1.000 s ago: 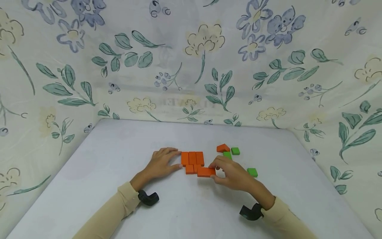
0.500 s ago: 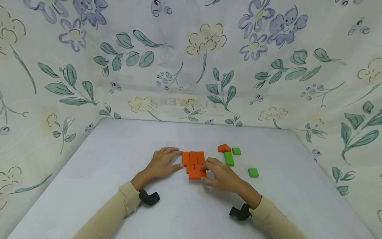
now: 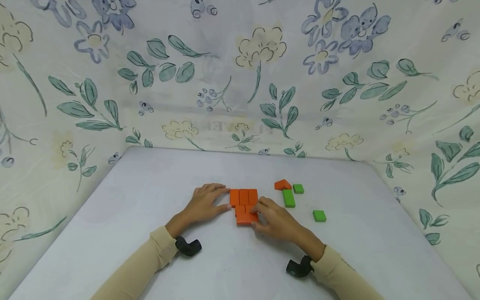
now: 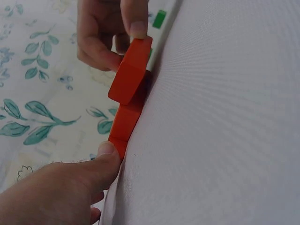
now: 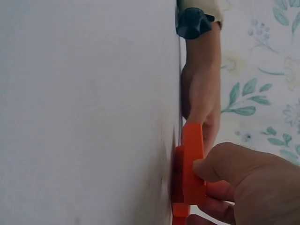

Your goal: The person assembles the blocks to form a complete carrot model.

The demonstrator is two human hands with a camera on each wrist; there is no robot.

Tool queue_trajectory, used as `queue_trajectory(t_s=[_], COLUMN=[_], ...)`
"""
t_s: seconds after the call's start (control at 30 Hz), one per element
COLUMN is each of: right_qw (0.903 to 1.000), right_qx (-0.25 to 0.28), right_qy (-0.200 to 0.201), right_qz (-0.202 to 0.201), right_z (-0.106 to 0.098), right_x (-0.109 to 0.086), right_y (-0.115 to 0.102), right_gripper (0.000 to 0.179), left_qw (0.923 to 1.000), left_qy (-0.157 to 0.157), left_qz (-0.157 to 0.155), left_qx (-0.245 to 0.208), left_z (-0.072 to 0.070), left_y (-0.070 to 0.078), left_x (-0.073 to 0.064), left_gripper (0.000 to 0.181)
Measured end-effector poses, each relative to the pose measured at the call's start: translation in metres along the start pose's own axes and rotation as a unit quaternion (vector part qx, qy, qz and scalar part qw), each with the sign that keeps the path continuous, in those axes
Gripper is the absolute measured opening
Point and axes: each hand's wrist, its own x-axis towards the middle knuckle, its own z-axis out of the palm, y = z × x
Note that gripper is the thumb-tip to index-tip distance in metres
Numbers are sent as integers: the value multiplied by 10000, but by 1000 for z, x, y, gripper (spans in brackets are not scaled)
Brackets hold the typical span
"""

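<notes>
In the head view, several flat orange blocks lie together on the white table, with three oblong blocks side by side at the back. My left hand rests at their left side. Its index fingertip and thumb touch the leftmost block. My right hand pinches the right end of an oblong orange block at the front of the group. That held block is slightly tilted and looks a little above the table in the left wrist view. Smaller orange blocks behind it are partly covered by it.
To the right lie an orange angled block, a long green block and two small green blocks, one behind and one farther right. A flowered cloth hangs behind the table.
My right hand has moved left with the orange block, from the right front corner to the front of the group. My left hand has stayed in place.
</notes>
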Motion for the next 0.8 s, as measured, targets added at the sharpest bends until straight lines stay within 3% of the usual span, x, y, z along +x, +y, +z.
queue_trajectory(t_s=[0.27,0.63,0.8], right_qw=[9999,9941,9941], right_qx=[-98,-820,-872], right_qy=[87,286,191], right_qz=[-42,-652,-614], right_z=[5,11,10], right_x=[0,-1,-1], right_y=[0,4,4], right_gripper=[25,20,19], left_qw=[10000,10000,10000], left_qy=[-17,-17,15], left_qz=[-15,-29,-31], left_qx=[16,41,52], left_z=[0,1,1], left_y=[0,-1,-1], left_x=[0,0,0], left_gripper=[61,61,61])
